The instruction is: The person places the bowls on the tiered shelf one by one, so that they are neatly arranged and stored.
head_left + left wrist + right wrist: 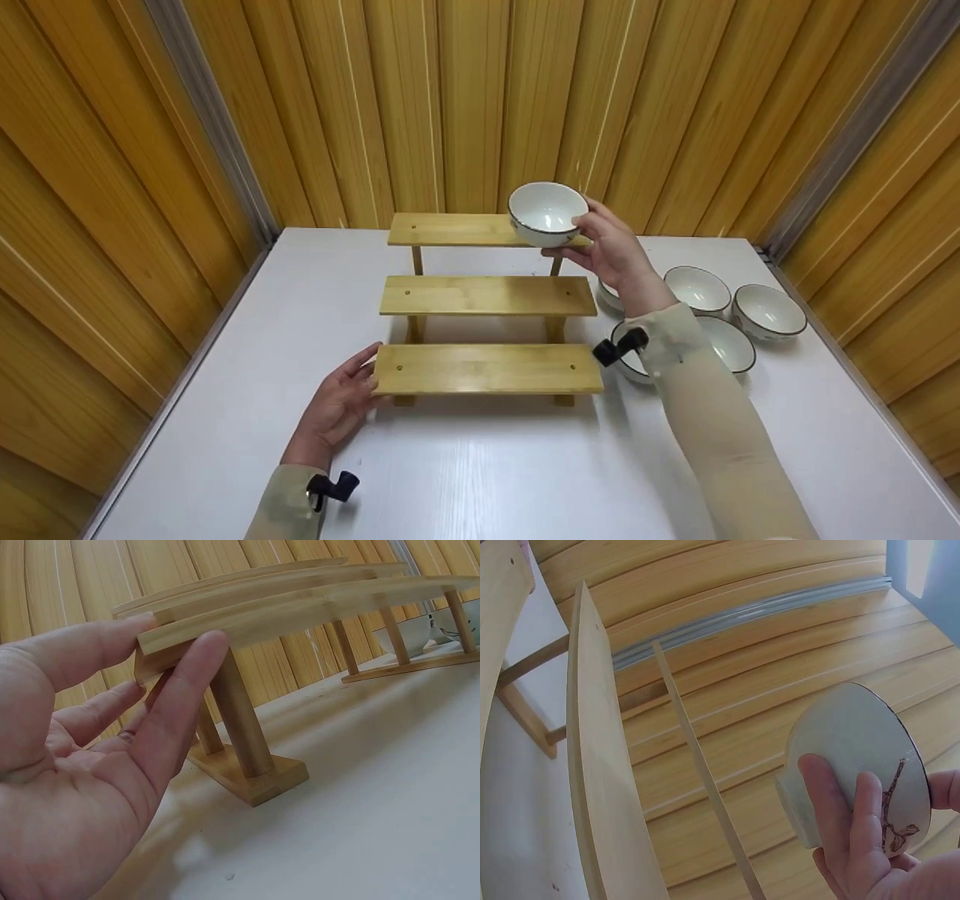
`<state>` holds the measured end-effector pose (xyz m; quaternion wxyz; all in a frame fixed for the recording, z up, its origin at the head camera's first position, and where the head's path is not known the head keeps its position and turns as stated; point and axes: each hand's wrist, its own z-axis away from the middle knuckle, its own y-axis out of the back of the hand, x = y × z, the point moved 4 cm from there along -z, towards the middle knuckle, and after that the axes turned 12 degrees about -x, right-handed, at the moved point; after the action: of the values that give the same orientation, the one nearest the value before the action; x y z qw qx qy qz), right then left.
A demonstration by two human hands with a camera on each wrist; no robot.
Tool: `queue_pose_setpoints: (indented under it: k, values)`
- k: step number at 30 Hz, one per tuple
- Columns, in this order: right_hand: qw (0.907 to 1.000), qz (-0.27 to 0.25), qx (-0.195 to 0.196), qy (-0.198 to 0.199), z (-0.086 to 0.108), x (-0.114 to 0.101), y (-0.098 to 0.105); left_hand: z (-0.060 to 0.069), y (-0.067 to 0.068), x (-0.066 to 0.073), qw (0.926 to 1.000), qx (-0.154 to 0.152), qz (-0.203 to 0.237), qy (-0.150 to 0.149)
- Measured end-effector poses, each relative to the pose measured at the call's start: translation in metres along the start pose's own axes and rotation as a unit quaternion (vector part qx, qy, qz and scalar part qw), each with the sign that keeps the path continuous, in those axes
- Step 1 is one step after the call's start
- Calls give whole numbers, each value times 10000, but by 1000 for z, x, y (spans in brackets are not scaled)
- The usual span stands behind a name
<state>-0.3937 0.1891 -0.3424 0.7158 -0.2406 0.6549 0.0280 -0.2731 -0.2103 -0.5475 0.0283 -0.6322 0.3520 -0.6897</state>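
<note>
A three-tier wooden display stand point(487, 369) stands on the white table. My left hand point(339, 401) holds the left end of its lowest board, and in the left wrist view the fingers point(180, 694) lie above and below the board's end point(172, 634). My right hand point(611, 251) grips a white bowl point(546, 210) with a dark rim, upright at the right part of the top board. A brown branch pattern marks the bowl's side point(855, 757) in the right wrist view. Whether its foot touches the board, I cannot tell.
Several more white bowls point(769, 311) stand on the table point(315, 300) to the right of the stand, some partly hidden by my right arm. Wood-patterned walls point(472, 105) with grey metal corner strips point(217, 112) enclose the table at the back and sides.
</note>
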Motion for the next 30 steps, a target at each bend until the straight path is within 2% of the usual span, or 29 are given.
queue_pose_setpoints:
  k: [6, 17, 30]
  values:
    - [9999, 43, 53, -101, -25, 6, -24, 1, 1, 1, 9999, 143, -34, 47]
    - [9995, -49, 206, -240, -62, 28, -60, 3, 0, -1, 10000, 40, -23, 14]
    - [9988, -318, 321, -165, -85, 46, -86, 3, -2, 1, 9998, -135, -117, 69]
